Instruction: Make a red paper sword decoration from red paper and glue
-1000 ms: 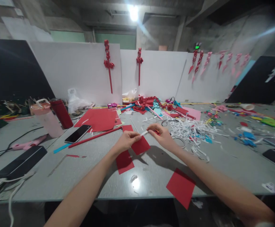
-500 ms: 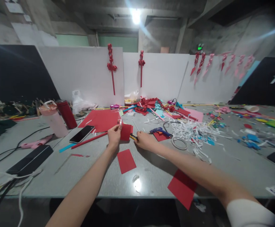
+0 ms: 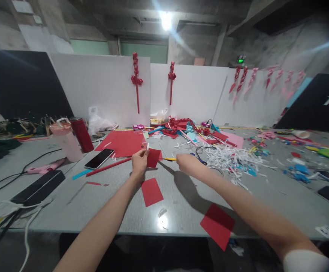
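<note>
Your left hand (image 3: pixel 139 163) is closed on a piece of red paper (image 3: pixel 153 158), pinched at its left edge. A white strip (image 3: pixel 148 146) stands up at the same fingertips. The paper is held at mid-table, slightly left of centre.

Your right hand (image 3: pixel 186 163) is in a narrow, closed grip on a yellow tool (image 3: pixel 170 159), which points left towards the paper. Whether its tip touches the paper cannot be told, and your hand hides the rest of it.

A red square (image 3: pixel 152 192) lies flat on the table (image 3: pixel 102 211), nearer you than the paper. A second square (image 3: pixel 217 226) lies to the near right, with one corner past the table's near edge.

To the left, a phone (image 3: pixel 99 158) lies beside a red stick (image 3: pixel 108 167) and a blue strip (image 3: pixel 80 175). A large red sheet (image 3: pixel 122 142) lies on the far side of them. A flask (image 3: pixel 81 136) and a bottle (image 3: pixel 67 141) stand further left. White shreds (image 3: pixel 232 156) are heaped right of your right hand.
</note>
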{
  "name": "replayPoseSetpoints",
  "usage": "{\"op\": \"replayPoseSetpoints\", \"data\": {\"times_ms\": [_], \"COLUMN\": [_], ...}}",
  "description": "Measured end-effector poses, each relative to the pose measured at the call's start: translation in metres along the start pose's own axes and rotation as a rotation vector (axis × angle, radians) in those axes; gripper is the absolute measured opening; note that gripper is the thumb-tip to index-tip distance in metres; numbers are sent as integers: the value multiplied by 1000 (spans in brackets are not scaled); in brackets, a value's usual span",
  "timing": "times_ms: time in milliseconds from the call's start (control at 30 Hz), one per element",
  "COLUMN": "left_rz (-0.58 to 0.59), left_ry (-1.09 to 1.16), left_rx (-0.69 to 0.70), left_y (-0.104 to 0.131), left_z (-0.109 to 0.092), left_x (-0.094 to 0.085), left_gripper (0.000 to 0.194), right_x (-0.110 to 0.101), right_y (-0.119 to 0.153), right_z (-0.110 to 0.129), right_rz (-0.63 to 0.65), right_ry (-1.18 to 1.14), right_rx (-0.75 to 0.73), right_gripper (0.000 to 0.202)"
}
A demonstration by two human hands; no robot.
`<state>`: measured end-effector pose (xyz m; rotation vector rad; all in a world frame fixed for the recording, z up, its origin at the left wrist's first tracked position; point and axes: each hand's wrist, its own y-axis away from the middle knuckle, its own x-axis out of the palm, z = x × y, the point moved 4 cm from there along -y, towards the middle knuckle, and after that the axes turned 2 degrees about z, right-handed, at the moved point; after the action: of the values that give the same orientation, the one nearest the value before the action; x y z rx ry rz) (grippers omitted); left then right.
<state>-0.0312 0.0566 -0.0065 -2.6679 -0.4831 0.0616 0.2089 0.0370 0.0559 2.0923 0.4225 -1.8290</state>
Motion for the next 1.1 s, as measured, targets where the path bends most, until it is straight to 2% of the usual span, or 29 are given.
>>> {"op": "replayPoseSetpoints", "data": {"times_ms": [100, 167, 267, 367, 467, 667, 867, 1100], "left_rz": [24, 40, 67, 101, 144, 246, 307, 283], "left_ry": [23, 44, 51, 50, 46, 74, 39, 3], "left_rx": [-5, -2, 8, 16, 32, 16, 29, 29], "left_y": [2, 3, 6, 8, 13, 23, 30, 32], "left_z": [-2, -3, -4, -6, -11, -22, -33, -38], "left_x": [3, 7, 12, 17, 22, 32, 38, 39], "left_gripper": [47, 44, 41, 38, 35, 32, 27, 26], "right_x": [-7, -14, -25, -26, -16, 1, 12, 20], "right_y": [20, 31, 38, 40, 40, 49, 46, 45], "right_z": [-24, -38, -52, -58, -56, -33, -23, -15], "right_rz": [12, -30, -234, -452, -546, -569, -521, -463], "right_ry": [12, -15, -105, -267, -412, -608, -672, -660], "right_rx": [34, 62, 97, 92, 63, -193, -270, -314], "right_gripper": [20, 17, 23, 33, 35, 32, 34, 32]}}
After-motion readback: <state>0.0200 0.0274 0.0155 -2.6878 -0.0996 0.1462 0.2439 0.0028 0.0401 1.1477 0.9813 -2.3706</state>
